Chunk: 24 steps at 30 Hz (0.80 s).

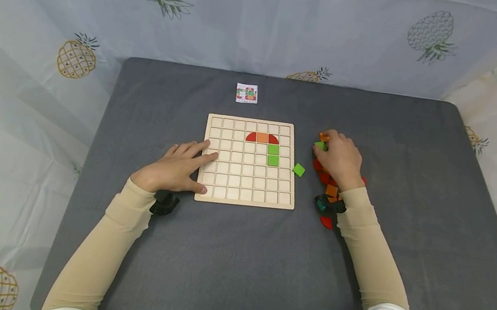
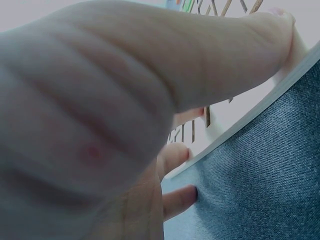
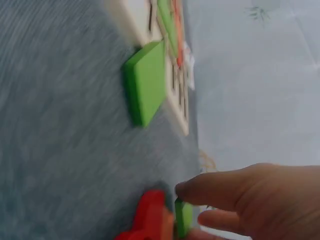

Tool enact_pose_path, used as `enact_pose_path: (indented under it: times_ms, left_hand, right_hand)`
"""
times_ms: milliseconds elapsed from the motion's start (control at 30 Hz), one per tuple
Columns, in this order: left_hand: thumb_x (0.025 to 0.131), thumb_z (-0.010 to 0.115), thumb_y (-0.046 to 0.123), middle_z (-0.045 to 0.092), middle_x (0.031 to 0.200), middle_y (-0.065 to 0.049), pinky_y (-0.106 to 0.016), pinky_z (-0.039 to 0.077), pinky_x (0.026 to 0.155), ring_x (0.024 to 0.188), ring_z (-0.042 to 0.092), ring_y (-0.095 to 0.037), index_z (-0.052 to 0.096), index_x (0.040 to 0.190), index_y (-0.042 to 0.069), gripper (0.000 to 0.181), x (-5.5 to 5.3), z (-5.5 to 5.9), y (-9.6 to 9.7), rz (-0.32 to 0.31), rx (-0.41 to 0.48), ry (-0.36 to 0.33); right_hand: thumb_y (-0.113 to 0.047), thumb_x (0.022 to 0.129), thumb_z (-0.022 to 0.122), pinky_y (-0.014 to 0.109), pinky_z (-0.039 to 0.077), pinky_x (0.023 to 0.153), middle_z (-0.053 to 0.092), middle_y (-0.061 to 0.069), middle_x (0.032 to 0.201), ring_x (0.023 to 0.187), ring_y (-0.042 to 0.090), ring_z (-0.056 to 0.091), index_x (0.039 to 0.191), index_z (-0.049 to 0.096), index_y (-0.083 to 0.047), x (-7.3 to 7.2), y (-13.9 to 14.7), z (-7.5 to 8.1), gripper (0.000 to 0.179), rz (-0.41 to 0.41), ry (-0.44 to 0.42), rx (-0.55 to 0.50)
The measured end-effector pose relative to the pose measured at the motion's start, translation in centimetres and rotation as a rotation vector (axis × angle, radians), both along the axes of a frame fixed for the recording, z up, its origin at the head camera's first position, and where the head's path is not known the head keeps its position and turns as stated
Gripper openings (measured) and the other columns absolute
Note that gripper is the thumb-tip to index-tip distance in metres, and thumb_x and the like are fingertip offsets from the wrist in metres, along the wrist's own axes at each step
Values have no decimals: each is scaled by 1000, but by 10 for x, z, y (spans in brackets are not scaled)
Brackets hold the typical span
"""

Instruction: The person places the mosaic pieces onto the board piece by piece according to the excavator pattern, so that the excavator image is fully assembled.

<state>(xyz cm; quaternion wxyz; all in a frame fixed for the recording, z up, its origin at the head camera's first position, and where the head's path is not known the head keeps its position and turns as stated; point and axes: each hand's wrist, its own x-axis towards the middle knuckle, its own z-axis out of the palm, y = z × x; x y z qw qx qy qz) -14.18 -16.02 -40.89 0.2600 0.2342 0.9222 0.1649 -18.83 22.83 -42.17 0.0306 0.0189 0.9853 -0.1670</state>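
My left hand [image 1: 174, 168] rests with spread fingers on the left edge of a pale wooden grid board [image 1: 218, 198]; the left wrist view shows its thumb [image 2: 240, 55] along the rim. Set in the board are an orange square [image 1: 262, 138] between two red quarter-round tiles [image 1: 251, 137], and two green squares [image 1: 273, 155] below the right one. On the right, my right hand [image 1: 340, 158] pinches a green square tile [image 3: 183, 218] at the far end of a pile of red and orange tiles [image 1: 324, 177], which the hand and wrist partly cover.
A loose green square [image 1: 298, 170] lies just off the board's right edge. Behind the board is a small printed pattern card [image 1: 246, 93]. A red tile [image 1: 326, 222] lies at the pile's near end. Grey cloth [image 1: 233, 260] covers the table; a pineapple-print curtain [image 1: 268, 24] hangs behind.
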Motion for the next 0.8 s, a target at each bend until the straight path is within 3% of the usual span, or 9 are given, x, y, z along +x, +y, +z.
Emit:
enact_pose_path:
  times_ms: [167,300,400,533,800]
  left_hand:
    - [89,77,37,7,172,-11,-68,4,123,157,7,-42,27,162,21,89,0,1,0,0,0,-1]
    - [89,77,37,7,172,-11,-68,5,123,157,7,-42,28,162,21,90,0,1,0,1,1,2]
    - [89,77,37,7,172,-11,-68,5,123,157,7,-42,28,162,21,90,0,0,0,3,2,4]
    - [89,77,37,7,172,-10,-69,5,123,157,8,-42,28,162,22,90,0,-1,0,5,2,5]
    - [89,78,37,7,172,-11,-69,5,123,157,8,-42,28,162,21,90,0,0,1,1,0,7]
  right_hand:
    - [-30,98,66,49,50,82,61,19,123,106,34,54,139,59,-4,1,-7,7,48,105,-16,-170]
    - [-27,100,65,43,40,79,59,17,126,105,31,44,137,62,-5,4,-19,15,44,218,-29,-254]
    - [-24,99,67,41,37,77,59,16,123,103,30,42,135,63,-5,6,-31,20,41,287,-23,-254]
    - [-23,96,70,40,41,80,62,14,118,104,29,46,130,67,-6,9,-48,21,38,390,-7,-223]
    - [-22,94,73,42,43,86,65,11,119,104,28,49,127,71,-8,8,-71,10,36,543,-25,-205]
